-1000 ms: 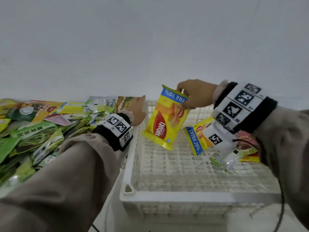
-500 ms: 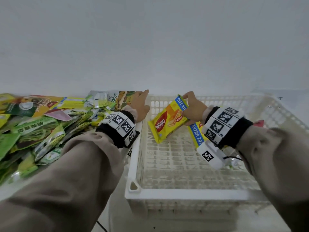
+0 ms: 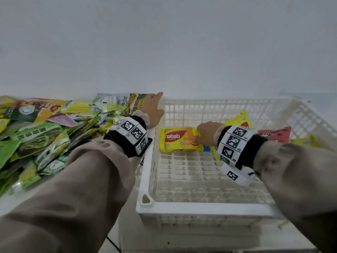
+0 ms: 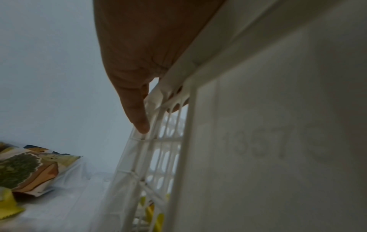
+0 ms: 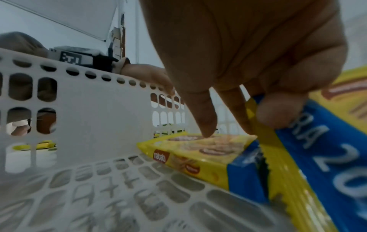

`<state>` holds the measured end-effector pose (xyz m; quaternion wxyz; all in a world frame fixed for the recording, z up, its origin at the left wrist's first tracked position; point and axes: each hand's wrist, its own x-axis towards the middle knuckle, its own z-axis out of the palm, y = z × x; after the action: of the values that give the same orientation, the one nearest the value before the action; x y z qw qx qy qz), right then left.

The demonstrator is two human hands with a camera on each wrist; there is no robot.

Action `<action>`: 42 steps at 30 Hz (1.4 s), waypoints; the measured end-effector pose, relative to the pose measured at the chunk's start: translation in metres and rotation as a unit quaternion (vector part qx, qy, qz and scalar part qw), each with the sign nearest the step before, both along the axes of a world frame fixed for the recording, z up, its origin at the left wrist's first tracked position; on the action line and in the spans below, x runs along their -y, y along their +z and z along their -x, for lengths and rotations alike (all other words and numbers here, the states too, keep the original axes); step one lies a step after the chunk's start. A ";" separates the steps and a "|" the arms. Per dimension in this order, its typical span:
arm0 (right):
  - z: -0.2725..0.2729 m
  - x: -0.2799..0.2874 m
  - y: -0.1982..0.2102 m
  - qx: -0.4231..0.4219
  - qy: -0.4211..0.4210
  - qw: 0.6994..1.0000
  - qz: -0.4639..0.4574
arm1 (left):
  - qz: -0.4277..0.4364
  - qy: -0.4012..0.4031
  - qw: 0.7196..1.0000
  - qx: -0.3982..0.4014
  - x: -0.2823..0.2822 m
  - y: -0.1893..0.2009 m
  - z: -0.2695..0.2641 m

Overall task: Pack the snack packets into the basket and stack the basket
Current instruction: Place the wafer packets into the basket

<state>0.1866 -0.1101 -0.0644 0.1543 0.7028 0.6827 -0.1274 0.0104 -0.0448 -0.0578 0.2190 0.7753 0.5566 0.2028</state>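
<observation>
Head view
Step in hand: seating a yellow wafer packet (image 3: pixel 179 139) flat on the floor of the white basket (image 3: pixel 200 209), at the far-left part of it.
Right hand (image 3: pixel 207 134): reaches in from 4 o'clock and rests on the packet's right end; the grip itself is hidden from here.
Left hand (image 3: pixel 152 111): sits on the basket's rim at about 10 o'clock of the basket and steadies it.
Stock: a heap of snack packets (image 3: pixel 36 132) lies on the table at 9 o'clock, well apart from the basket floor; a second yellow packet (image 3: pixel 238 119) and a red packet (image 3: pixel 275 134) already lie inside, at 2 o'clock.

Left wrist view
Left hand (image 4: pixel 139 55): palm lies on the rim; one of the fingers (image 4: pixel 137 109) runs straight down the outer wall, and another fingertip shows through the slots. Nothing is held. Keep this pressure so the basket (image 4: pixel 278 141) does not slide.

Right wrist view
Right hand (image 5: pixel 248 55): thumb and one of the fingers (image 5: pixel 204 119) bracket the packet's crimped end; the forefinger tip touches the top face of the wafer packet (image 5: pixel 198 158).
Advice: press the packet level against the mesh before letting go, square to the left wall, so later packets lie in tidy rows. Its blue end meets a neighbouring packet (image 5: pixel 327 149); judged likely to ride up on it unless nudged towards 9 o'clock.
</observation>
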 end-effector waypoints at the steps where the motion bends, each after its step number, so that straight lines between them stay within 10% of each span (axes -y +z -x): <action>1: -0.001 -0.001 -0.002 0.024 0.015 1.000 0.006 | 0.000 0.001 1.000 0.000 0.000 0.000 0.000; 10: 0.017 0.009 -0.011 0.135 0.237 0.959 -0.073 | -0.002 0.000 1.000 -0.002 0.002 0.001 0.000; 26: 0.021 -0.011 -0.019 0.125 0.194 0.972 -0.044 | 0.008 -0.006 1.000 0.014 0.002 0.001 0.001; 32: -0.010 -0.011 0.026 -0.005 0.135 0.991 -0.026 | 0.009 -0.003 1.000 0.017 0.003 0.002 0.001; 42: -0.084 -0.010 0.039 0.039 0.027 0.999 -0.017 | 0.005 0.004 1.000 0.027 0.003 0.001 -0.001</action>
<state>0.2709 -0.1004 -0.0258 0.1724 0.6911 0.6968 -0.0842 0.0112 -0.0480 -0.0569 0.2369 0.7662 0.5545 0.2223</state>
